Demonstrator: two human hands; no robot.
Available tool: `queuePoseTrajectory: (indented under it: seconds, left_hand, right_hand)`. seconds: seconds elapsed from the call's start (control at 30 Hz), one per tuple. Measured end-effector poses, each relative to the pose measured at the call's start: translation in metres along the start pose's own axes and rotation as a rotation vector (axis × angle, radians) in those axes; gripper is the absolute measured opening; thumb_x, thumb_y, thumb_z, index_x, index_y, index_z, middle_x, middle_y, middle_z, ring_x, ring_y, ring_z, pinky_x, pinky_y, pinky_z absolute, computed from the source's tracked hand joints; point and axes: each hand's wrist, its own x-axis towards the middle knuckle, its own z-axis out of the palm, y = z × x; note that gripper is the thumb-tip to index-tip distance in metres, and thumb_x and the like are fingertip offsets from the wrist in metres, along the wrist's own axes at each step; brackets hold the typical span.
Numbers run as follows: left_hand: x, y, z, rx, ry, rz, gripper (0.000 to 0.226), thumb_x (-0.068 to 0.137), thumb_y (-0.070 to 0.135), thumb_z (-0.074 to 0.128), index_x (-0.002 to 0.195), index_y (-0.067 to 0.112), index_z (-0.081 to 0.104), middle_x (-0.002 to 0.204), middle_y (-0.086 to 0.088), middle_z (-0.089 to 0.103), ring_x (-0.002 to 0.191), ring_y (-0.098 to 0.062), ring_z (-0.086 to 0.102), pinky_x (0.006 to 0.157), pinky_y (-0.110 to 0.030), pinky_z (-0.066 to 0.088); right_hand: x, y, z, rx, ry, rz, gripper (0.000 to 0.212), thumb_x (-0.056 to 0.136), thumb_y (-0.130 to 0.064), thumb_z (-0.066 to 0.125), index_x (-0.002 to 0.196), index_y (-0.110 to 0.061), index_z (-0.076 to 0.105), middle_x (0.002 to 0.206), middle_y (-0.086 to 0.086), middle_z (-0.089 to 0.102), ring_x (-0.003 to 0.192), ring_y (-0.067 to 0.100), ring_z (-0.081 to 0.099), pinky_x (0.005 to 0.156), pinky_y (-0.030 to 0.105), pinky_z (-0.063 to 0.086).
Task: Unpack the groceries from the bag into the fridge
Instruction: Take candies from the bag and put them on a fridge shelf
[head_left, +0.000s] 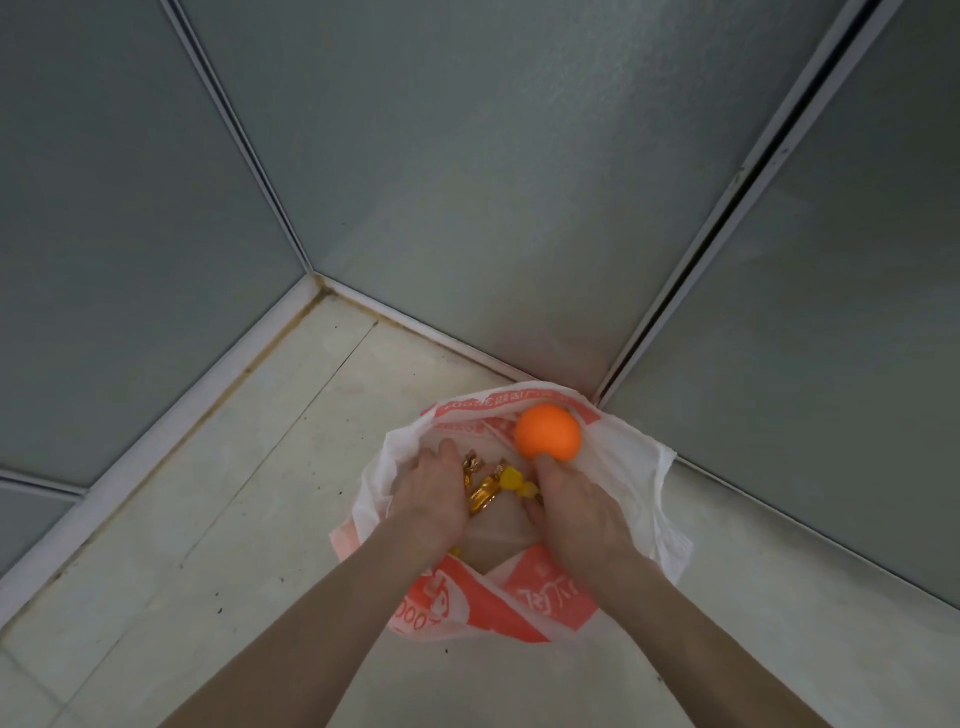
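Bag (639, 467) of thin white plastic with red-orange print, mouth spread wide on the pale tiled floor (208, 493)
Smooth matte orange ball-shaped fruit (548, 432) sits at its far rim, right hand (576, 506) touching it, fingers curled, grip unclear; left hand (428, 499) reaches inside beside crinkly gold-foil wrappers (480, 493) and a yellow piece (511, 478), its grip hidden from view

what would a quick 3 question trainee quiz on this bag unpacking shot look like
1. True or false: the plastic bag lies on the floor.
2. Which hand touches the orange ball? A left hand B right hand
3. Fill in: the gold-wrapped sweets lie ___ the two hands.

Key: 1 true. 2 B. 3 between.
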Motion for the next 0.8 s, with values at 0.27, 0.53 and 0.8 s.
queuePoseTrajectory:
  seconds: [0.27,0.53,0.8]
  left_hand:
    - [-0.009,0.007,-0.004,-0.149,0.08,0.067,0.03,0.098,0.04,0.061,0.113,0.013,0.056,0.113,-0.008,0.063,0.104,-0.03,0.064,0.085,-0.042,0.054]
    - [-0.005,0.012,0.0,-0.231,0.129,0.093,0.022,0.102,0.027,0.054,0.12,0.023,0.041,0.113,-0.002,0.064,0.097,-0.025,0.065,0.082,-0.045,0.057]
    - [0.002,0.025,0.002,0.268,0.039,0.107,0.025,0.099,0.027,0.054,0.124,0.021,0.053,0.121,-0.003,0.067,0.114,-0.03,0.063,0.1,-0.044,0.047]
  right_hand:
    - [-0.008,-0.001,-0.009,0.095,0.113,-0.078,0.021,0.104,-0.033,0.054,0.12,-0.021,0.052,0.124,-0.001,0.049,0.094,0.02,0.061,0.068,0.031,0.043]
    - [-0.02,-0.001,-0.027,0.2,0.235,-0.014,0.025,0.102,-0.043,0.055,0.111,-0.024,0.043,0.095,-0.002,0.062,0.082,0.018,0.063,0.069,0.04,0.054]
    - [-0.026,0.007,-0.026,0.277,0.197,0.001,0.028,0.098,-0.031,0.06,0.111,-0.023,0.036,0.097,-0.001,0.06,0.088,0.027,0.063,0.07,0.045,0.052]
